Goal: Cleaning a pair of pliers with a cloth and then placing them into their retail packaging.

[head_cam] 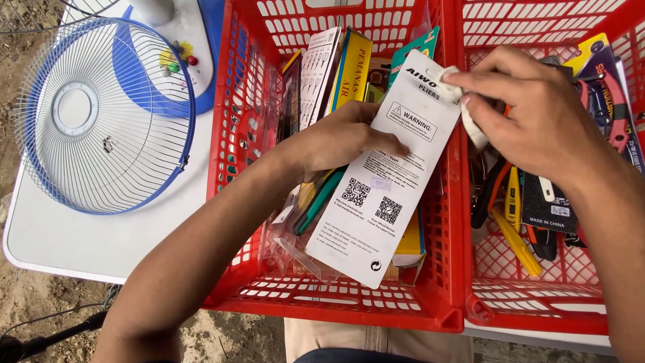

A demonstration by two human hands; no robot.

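My left hand (339, 141) grips a carded tool package (386, 181), white back side up, over the left red basket (336, 306). A green-handled tool (321, 202) shows under the card in its clear blister. My right hand (537, 111) presses a small white cloth (470, 121) against the card's top right corner. Behind the card stand other packaged items (336, 70), one yellow and one white.
The right red basket (537, 312) holds pliers with orange, yellow and black handles (514, 222) and more carded tools (608, 94). A blue-rimmed wire fan guard (94, 114) and a fan base lie on the white table (87, 242) at left. Bare ground lies below.
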